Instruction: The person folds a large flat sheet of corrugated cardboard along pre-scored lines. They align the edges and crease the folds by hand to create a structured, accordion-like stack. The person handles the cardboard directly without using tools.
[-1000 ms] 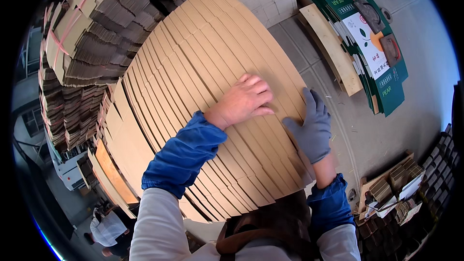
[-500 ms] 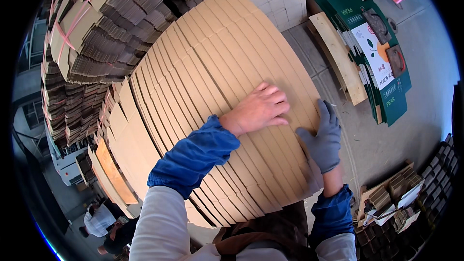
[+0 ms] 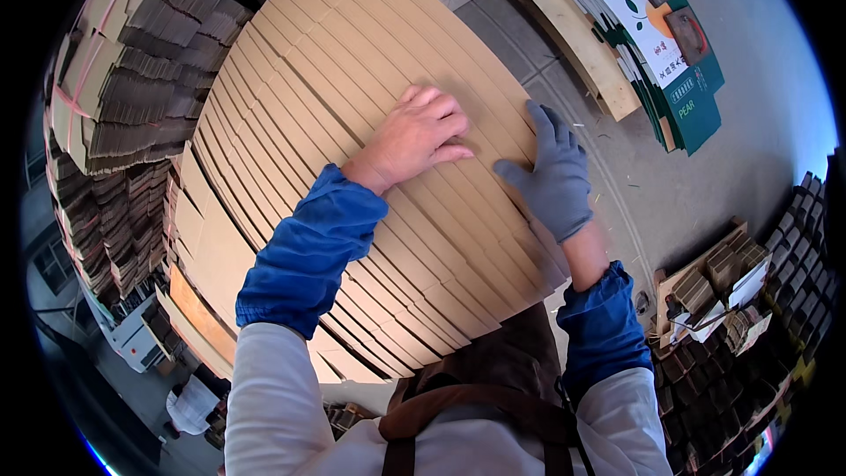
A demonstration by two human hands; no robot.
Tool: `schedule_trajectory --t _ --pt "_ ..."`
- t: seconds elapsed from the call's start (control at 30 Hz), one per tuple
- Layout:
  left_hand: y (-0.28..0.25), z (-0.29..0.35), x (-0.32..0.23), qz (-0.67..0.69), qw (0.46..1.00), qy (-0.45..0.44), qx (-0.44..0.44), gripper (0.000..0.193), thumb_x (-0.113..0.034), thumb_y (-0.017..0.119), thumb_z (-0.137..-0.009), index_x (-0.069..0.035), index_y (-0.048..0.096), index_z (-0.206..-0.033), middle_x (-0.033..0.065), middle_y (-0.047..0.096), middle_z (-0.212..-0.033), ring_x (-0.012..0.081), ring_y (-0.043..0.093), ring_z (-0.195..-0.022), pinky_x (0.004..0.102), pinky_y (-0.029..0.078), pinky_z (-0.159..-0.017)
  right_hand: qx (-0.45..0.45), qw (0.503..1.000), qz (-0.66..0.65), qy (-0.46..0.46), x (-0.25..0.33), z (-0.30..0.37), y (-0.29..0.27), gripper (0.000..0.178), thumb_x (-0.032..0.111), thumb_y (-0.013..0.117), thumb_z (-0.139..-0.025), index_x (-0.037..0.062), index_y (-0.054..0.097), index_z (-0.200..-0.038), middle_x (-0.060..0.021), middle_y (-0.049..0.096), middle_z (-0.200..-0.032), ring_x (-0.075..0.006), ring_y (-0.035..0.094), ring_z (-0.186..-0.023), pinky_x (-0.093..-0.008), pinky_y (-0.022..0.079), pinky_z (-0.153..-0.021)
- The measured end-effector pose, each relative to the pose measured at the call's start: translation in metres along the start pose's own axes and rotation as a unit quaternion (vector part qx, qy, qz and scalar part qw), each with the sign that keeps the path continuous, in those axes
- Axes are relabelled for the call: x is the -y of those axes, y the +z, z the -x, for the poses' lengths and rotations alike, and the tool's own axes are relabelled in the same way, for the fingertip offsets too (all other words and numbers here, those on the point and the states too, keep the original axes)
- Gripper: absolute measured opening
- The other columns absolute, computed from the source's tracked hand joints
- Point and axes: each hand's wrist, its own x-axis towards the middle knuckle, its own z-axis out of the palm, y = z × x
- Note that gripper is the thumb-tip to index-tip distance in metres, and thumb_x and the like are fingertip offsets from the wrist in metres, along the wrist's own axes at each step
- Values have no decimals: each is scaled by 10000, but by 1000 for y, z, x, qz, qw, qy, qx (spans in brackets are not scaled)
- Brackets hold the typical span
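A fanned-out row of flat brown cardboard sheets (image 3: 379,62) overlaps in steps across the middle, in front of my body. My bare left hand (image 3: 414,137) rests on top of them, its fingers loosely bent and its thumb apart, with nothing seen in it. At the right-hand edge of the outermost sheet is my right hand (image 3: 551,172) in a grey glove. Its thumb lies toward the cardboard and its fingers stretch along the edge, spread from the thumb. Blue sleeve covers are on both forearms.
Strapped bundles of cardboard (image 3: 145,101) are piled at the left. At the upper right, green printed box blanks (image 3: 696,115) lie beside a wooden board (image 3: 577,44). Lower right, a wooden tray (image 3: 661,300) holds small cardboard pieces. Another person (image 3: 192,405) is at the lower left.
The whole view has shifted, so the cardboard and surroundings sit higher and further left. Both hands stay at the sheets in nearly the same poses.
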Motion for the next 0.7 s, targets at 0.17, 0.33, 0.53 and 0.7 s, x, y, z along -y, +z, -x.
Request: schedule_trajectory --t 0.17,0.33,0.53,0.7 --pt "-3 -2 -2 10 1000 1 1 295 -346 796 -812 -147 610 -925 1 571 -970 240 526 -1015 386 412 -958 -3 1000 1 2 2 2 -1 935 433 818 -755 124 391 -1528 -173 482 -1489 -362 521 -1295 -498 400 -1047" --pt "-2 -2 -2 6 1000 3 -3 293 -351 795 -812 -152 613 -925 1 574 -977 237 528 -1021 387 412 -962 5 1000 4 9 2 2 -2 936 427 820 -748 122 394 -1524 -183 479 -1490 -376 519 -1292 -501 399 -1049" --pt "-16 -2 6 15 1000 -12 6 263 -331 775 -852 -143 633 -971 16 598 -1037 249 536 -1077 402 415 -988 -67 996 46 -38 33 12 -21 666 320 798 -794 128 532 -1374 -167 549 -1373 -363 566 -1187 -481 431 -972" --pt "-81 13 82 -85 987 -107 -89 189 -200 722 -914 -102 656 -1061 65 620 -1143 294 552 -1126 411 438 -1002 0 1000 14 -6 53 72 -29 160 222 726 -872 122 657 -976 -83 670 -861 -314 648 -806 -436 496 -709"
